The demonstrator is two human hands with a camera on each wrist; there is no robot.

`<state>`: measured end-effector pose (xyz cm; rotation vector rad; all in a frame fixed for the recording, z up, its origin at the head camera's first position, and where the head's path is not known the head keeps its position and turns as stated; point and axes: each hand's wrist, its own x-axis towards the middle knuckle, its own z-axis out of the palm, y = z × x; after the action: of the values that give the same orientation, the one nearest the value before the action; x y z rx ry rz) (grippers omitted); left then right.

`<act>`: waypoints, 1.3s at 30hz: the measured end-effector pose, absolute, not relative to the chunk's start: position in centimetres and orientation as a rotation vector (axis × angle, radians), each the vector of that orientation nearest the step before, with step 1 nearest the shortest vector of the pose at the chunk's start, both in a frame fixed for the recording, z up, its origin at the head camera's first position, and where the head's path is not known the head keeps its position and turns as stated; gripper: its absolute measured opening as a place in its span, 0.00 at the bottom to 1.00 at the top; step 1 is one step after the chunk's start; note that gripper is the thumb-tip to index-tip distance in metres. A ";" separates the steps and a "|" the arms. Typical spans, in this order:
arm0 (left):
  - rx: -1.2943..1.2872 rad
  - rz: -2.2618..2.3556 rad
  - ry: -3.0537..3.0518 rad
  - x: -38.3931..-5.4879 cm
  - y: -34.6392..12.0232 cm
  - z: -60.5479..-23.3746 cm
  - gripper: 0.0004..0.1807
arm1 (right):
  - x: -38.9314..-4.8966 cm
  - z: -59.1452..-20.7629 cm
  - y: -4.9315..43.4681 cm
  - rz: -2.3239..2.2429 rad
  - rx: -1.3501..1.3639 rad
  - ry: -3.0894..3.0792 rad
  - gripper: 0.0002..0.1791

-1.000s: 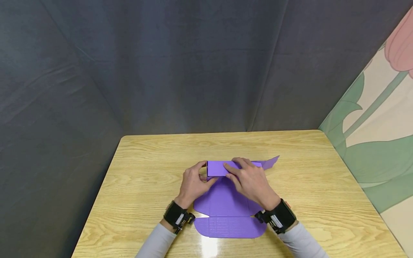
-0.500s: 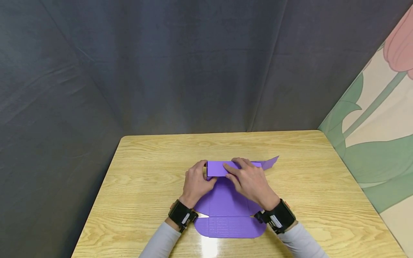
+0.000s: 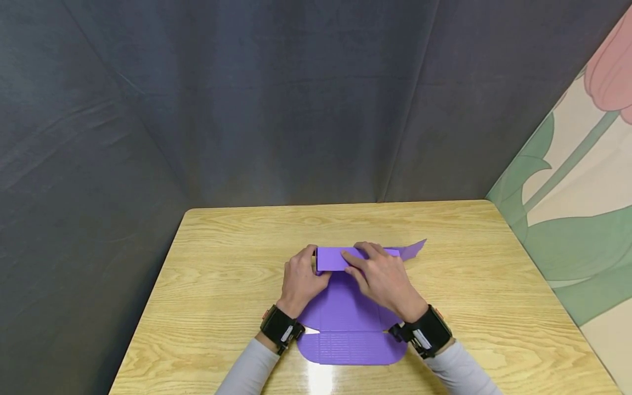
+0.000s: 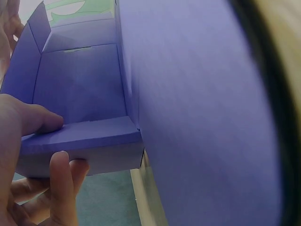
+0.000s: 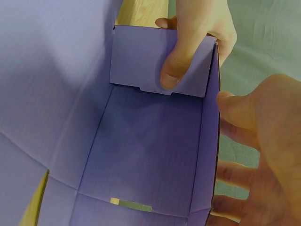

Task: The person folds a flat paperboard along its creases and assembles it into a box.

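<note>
A partly folded purple cardboard box (image 3: 329, 259) stands with one outer wall facing up. My left hand (image 3: 302, 281) grips its left end. In the right wrist view the left thumb presses the inside of a folded end panel (image 5: 136, 59) with a small tab, while other fingers lie behind it. My right hand (image 3: 387, 277) rests on the upward wall, fingers fairly straight. The right wrist view shows its thumb and fingertips along that wall's outer face (image 5: 211, 141). A narrow slot (image 5: 131, 205) cuts through the box near the opposite end.
The box's wide lid (image 3: 351, 304) extends toward me, its ribbed, rounded front flap (image 3: 351, 348) lying on the wooden table (image 3: 222, 263). An unfolded side flap (image 3: 415, 249) sticks out at the right. Behind the table hangs a dark curtain (image 3: 296, 109); a floral wall covering (image 3: 568, 219) is at right.
My left hand has shifted slightly to the right and its wrist has turned closer to the box, with its thumb drawn back a little. My right hand and the box hold nearly still.
</note>
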<state>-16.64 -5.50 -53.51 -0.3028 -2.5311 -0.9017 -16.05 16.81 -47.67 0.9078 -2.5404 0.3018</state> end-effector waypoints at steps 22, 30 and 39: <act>-0.276 -0.840 -2.562 -16.8 -5.2 -53.2 0.20 | -16.0 -47.6 16.8 0.277 0.910 -2.526 0.18; -0.268 -0.792 -2.580 -16.8 -5.0 -53.0 0.20 | -15.8 -47.6 16.8 0.279 0.896 -2.538 0.18; -0.265 -0.759 -2.574 -17.0 -4.9 -53.1 0.19 | -15.9 -47.6 16.8 0.272 0.910 -2.528 0.19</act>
<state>-16.96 -4.89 -53.14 -0.2653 -2.5741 -0.7587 -15.92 16.81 -47.64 0.9099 -2.5283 0.2718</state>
